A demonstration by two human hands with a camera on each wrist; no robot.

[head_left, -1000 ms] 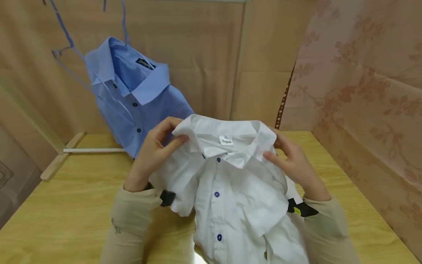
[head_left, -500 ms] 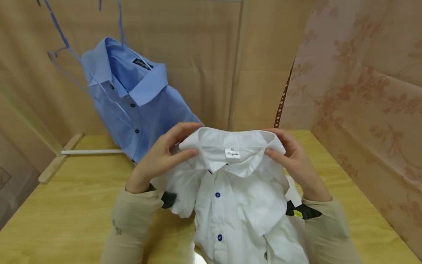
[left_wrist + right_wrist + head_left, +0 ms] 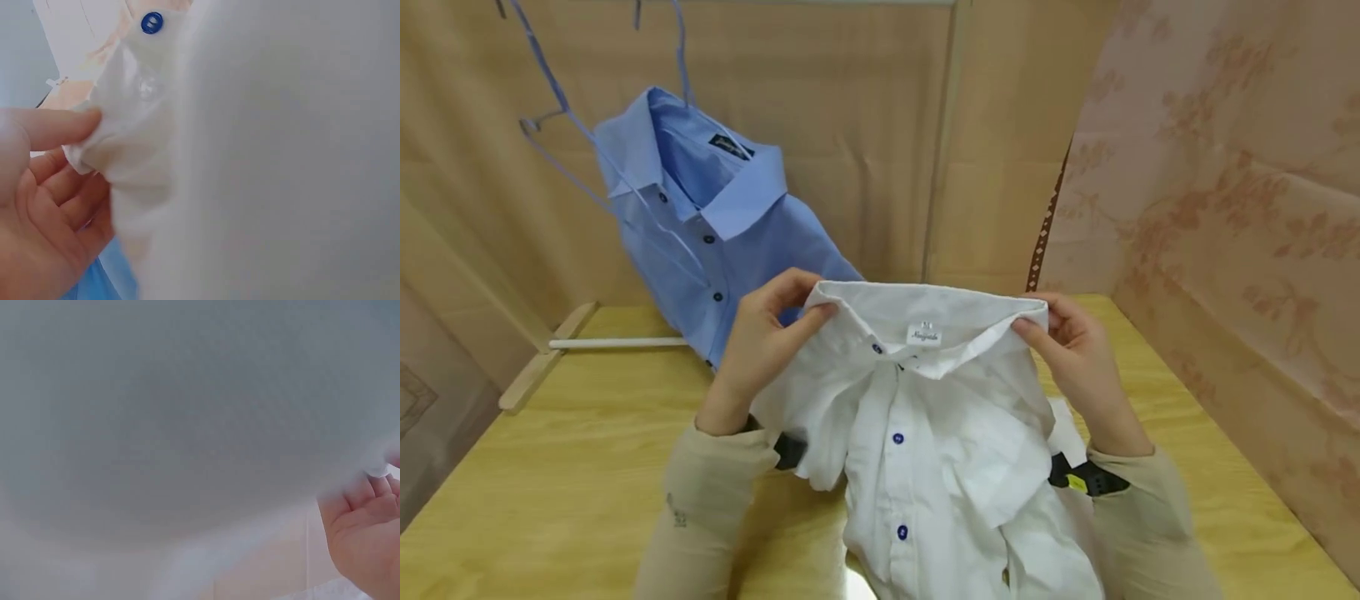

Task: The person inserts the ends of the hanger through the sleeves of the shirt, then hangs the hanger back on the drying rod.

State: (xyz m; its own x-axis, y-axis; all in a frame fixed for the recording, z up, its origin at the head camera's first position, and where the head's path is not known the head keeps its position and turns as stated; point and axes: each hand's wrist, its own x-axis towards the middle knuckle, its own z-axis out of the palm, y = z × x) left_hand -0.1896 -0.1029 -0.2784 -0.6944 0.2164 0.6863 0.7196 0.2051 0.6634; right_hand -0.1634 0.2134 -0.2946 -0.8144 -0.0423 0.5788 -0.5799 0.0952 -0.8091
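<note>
The left hand [image 3: 767, 337] and right hand [image 3: 1078, 358] each pinched one end of the collar [image 3: 887, 298] of a white shirt [image 3: 955, 450] — the neckband spread between the two grips, a small label [image 3: 924, 336] (its lettering hard to read) inside it. The shirt's front hung below the hands, and a blue shirt [image 3: 752, 242] showed beyond the left grip.

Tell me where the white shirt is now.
In the head view, the white shirt is lower centre, its collar pinched by left hand and right hand, with the blue shirt behind, to the left.
</note>
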